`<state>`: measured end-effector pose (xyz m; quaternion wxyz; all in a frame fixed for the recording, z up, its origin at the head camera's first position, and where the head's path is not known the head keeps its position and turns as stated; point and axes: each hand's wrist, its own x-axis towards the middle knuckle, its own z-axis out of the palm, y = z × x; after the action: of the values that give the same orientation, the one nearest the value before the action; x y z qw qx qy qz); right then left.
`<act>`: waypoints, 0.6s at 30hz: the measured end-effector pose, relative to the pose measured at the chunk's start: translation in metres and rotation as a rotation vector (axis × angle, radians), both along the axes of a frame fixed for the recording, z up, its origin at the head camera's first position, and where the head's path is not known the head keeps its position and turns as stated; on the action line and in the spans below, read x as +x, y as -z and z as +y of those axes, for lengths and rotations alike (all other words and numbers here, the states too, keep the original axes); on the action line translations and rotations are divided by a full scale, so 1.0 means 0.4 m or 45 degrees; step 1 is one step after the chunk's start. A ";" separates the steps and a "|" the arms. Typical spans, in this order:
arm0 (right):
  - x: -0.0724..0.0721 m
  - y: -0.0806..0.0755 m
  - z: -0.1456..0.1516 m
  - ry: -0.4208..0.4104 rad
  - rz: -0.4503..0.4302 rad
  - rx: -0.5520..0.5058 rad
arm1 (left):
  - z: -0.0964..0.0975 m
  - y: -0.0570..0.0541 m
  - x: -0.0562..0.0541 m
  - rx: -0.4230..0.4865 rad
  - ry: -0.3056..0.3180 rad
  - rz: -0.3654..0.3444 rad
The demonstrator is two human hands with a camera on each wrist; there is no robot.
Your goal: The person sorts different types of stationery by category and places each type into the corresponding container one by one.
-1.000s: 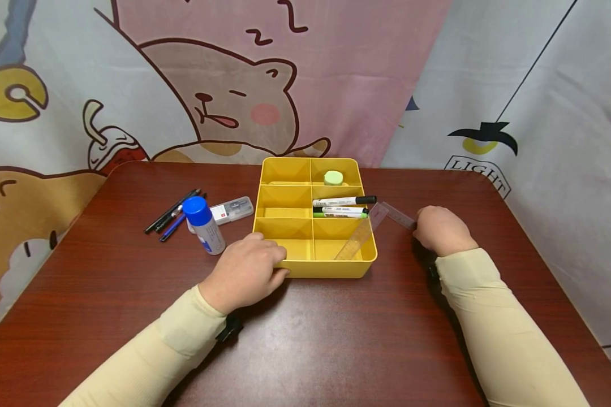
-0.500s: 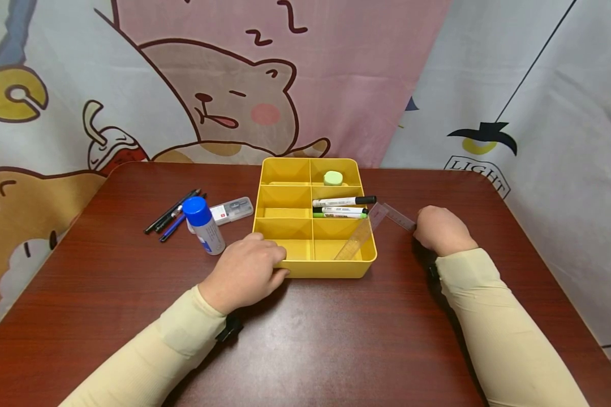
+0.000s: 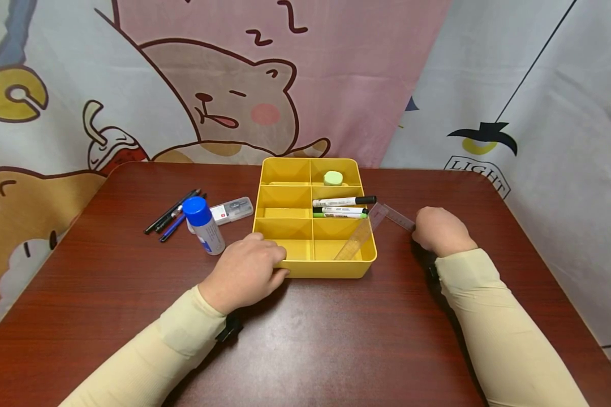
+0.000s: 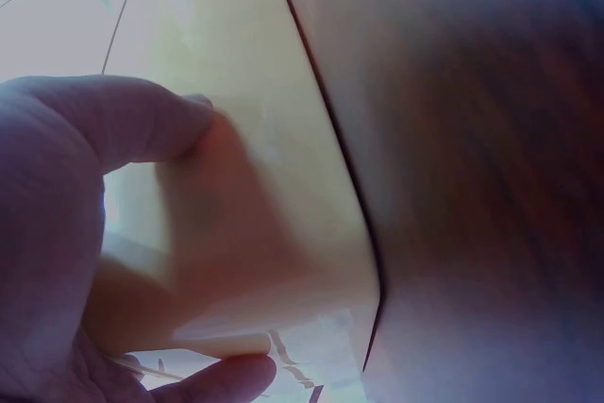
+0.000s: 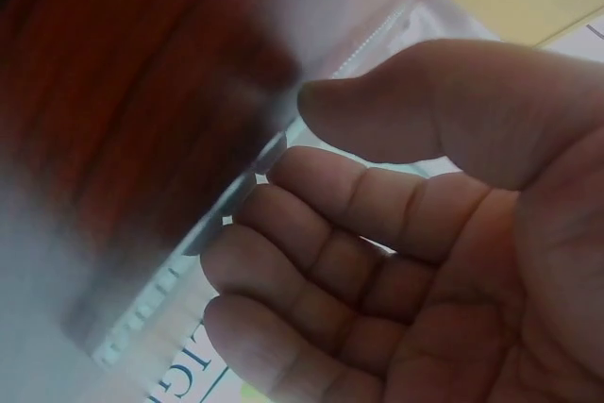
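Observation:
A yellow organizer box [image 3: 331, 270] with several compartments stands mid-table. My left hand [image 3: 246, 270] grips its front left corner; in the left wrist view the thumb [image 4: 151, 120] presses the outer wall. To the right of the box, my right hand [image 3: 442, 230] pinches the end of a clear ruler [image 3: 399, 217] between thumb and curled fingers [image 5: 274, 261]. Another clear ruler [image 3: 353, 242] leans in the front right compartment, its upper end over the rim. Markers [image 3: 338, 201] lie in the middle right compartment, and a pale green object [image 3: 333, 178] sits in the back right one.
Left of the box stands a blue-capped white bottle [image 3: 203, 226]. Behind it lie a translucent case [image 3: 234, 210] and several pens [image 3: 172, 212]. A cartoon-printed cloth [image 3: 356, 85] hangs along the back and right edges of the brown table [image 3: 331, 350].

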<state>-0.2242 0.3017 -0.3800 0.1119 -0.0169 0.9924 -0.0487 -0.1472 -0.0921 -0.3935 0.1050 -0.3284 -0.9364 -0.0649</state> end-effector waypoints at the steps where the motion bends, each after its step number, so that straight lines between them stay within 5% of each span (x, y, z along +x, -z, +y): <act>1: 0.000 0.000 0.000 -0.002 -0.001 0.001 | 0.000 0.000 0.000 0.001 0.000 0.000; 18: -0.002 -0.003 -0.002 0.000 0.001 0.010 | 0.000 0.001 0.000 -0.002 -0.003 0.003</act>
<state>-0.2249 0.3009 -0.3789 0.1116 -0.0162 0.9926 -0.0446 -0.1474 -0.0920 -0.3937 0.1060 -0.3275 -0.9367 -0.0637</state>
